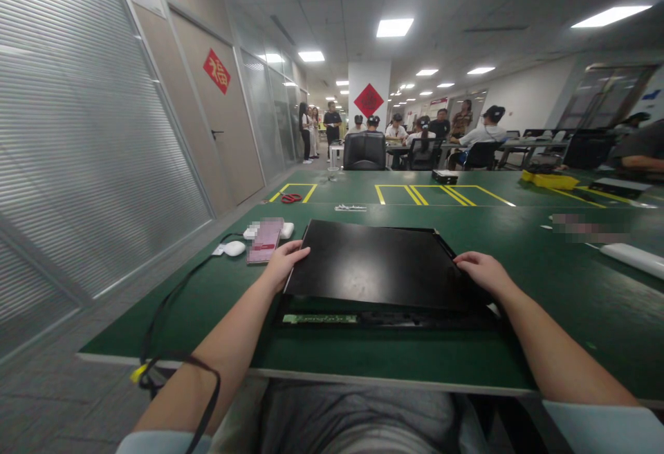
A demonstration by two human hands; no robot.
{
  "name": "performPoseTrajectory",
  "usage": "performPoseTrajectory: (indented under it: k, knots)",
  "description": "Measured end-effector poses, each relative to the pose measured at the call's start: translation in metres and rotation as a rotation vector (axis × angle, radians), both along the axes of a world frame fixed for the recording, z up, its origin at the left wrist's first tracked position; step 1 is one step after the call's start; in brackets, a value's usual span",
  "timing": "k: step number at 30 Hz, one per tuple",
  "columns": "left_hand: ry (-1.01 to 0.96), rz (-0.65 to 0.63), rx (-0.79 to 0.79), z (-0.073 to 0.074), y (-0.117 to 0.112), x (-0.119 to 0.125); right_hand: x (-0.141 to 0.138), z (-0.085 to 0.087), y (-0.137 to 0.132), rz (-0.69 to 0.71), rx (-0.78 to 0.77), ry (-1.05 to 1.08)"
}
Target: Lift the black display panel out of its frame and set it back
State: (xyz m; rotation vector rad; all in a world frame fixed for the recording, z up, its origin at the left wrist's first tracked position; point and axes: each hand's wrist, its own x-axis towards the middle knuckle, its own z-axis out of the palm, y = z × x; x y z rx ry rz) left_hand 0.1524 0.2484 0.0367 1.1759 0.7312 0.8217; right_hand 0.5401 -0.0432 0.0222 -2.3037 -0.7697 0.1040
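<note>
A flat, glossy black display panel [373,264] lies tilted over a black frame [425,319], with its near edge raised. Along the frame's near side shows a strip of green circuit board [319,318]. My left hand [283,264] grips the panel's left edge, thumb on top and fingers underneath. At the right edge my right hand [482,270] is closed, its thumb and fingers pinching the panel's side by the frame's rim. The underside of the panel and most of the frame's inside are hidden.
Left of the panel lie a phone [265,241], a white mouse-like object [234,248] and a black cable [173,295]. Red scissors [291,198] and small pale parts [351,208] lie beyond. A yellow tray [550,180] stands far right. Several people sit behind.
</note>
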Motion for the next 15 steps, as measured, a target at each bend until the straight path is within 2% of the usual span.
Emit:
performPoseTrajectory:
  k: [2,8,15]
  knots:
    - [0.017,-0.016,0.034,-0.0010,0.0015,-0.0014,0.0002,0.0000,0.0001,-0.005,-0.001,0.002]
    - [0.004,0.068,0.161,0.0004,0.0037,-0.0006,0.0026,-0.0022,0.0006,-0.025,0.016,0.027]
    - [-0.117,0.110,0.209,-0.0040,0.0040,0.0060,0.0054,-0.0030,0.0011,-0.094,0.148,0.088]
